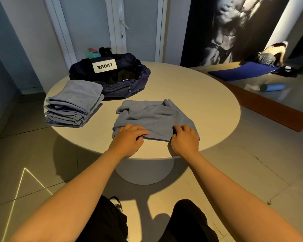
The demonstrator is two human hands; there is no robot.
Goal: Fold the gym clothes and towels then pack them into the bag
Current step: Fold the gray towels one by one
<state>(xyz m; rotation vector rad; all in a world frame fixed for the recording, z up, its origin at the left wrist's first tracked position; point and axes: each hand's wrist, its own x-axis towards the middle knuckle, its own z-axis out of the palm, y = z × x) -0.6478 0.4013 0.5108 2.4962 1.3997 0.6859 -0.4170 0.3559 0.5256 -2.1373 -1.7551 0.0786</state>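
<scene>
Towel [152,116], pale blue and half-folded, lies rumpled on a round table [199,95], on the person's side of the dark navy bag [112,79] and apart from it. The left hand [129,137] grasps the towel's edge farthest from the bag, its fingers [138,131] curled down over the cloth at the left corner. The right hand [184,137] takes the same edge at the right corner, its bent fingers [182,128] closed on the fabric. The bag sits unzipped, its mouth gaping and a white label showing on top. A stack of folded towels [73,103] in the same blue rests just in front of the bag's left end. Behind the bag stand a teal bottle [93,53] with a pink cap and a black item [105,50] too dark to identify.
</scene>
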